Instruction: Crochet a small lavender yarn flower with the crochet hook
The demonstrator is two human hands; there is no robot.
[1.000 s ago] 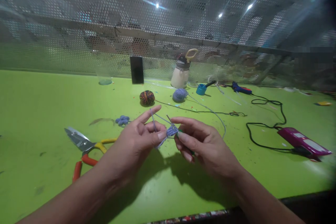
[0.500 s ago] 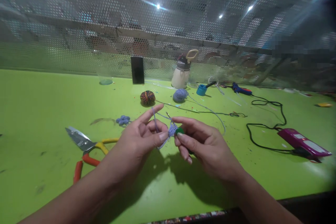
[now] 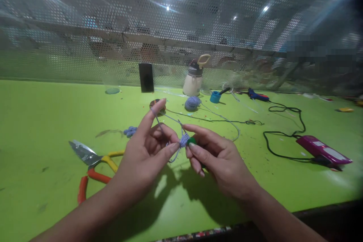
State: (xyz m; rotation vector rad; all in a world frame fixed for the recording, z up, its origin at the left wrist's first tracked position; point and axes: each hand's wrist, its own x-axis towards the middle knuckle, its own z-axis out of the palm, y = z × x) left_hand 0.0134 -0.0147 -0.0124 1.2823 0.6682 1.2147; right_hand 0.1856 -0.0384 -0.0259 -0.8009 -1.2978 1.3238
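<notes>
Between thumb and fingers, my left hand pinches a small piece of purple crochet work; its raised index finger carries a strand of the yarn. My right hand is closed on a crochet hook with a green handle, whose thin tip points up beside the crochet piece with yarn at it. Beyond the hands lies a purple yarn ball, its strand trailing to the right. A dark multicoloured yarn ball is partly hidden by my left index finger. Left of that hand rests a purple crocheted flower.
Open scissors with red and yellow handles lie left on the green table. Along the back stand a phone, a bottle, and a blue pot. A glue gun and a magenta device with black cable are right.
My left index finger has risen and moved left, drawing the yarn strand with it and covering part of the multicoloured ball. The view has shifted slightly.
</notes>
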